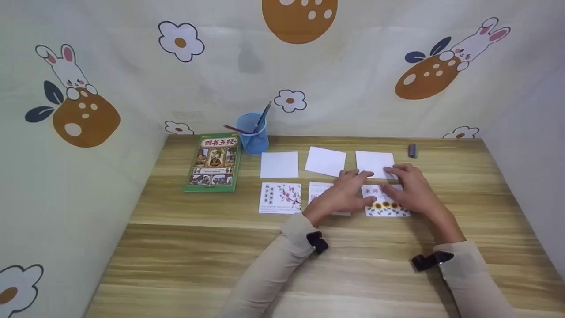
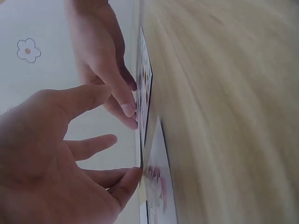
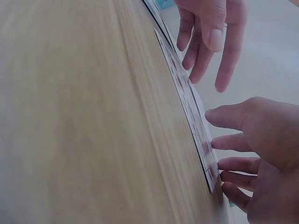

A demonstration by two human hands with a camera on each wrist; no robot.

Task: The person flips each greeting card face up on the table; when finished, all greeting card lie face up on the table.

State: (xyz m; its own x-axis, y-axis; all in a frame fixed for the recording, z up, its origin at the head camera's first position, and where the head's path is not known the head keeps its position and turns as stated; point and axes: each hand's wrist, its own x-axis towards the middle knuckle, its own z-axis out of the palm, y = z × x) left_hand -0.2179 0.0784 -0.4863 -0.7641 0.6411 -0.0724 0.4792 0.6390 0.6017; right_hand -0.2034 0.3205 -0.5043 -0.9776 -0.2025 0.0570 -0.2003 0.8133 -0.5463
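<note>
My left hand (image 1: 340, 195) reaches over the middle printed card (image 1: 318, 187) and hides most of it. Its fingers are spread, the tips between that card's row and the blank cards behind. On the right, my right hand (image 1: 414, 189) lies over the edge of a sunflower card (image 1: 385, 211), with fingertips at the corner of the right blank card (image 1: 373, 162). From the left wrist view, the sunflower card (image 2: 145, 86) lies flat on the table between both hands. In the right wrist view the right fingers (image 3: 239, 164) touch along the card's far edge.
A plum-blossom card (image 1: 281, 198) lies at left of the front row. Behind are a left blank card (image 1: 279, 164) and a middle blank card (image 1: 325, 160). A green book (image 1: 214, 163), a blue pen cup (image 1: 254, 137) and a small dark eraser-like block (image 1: 412, 150) stand near the wall.
</note>
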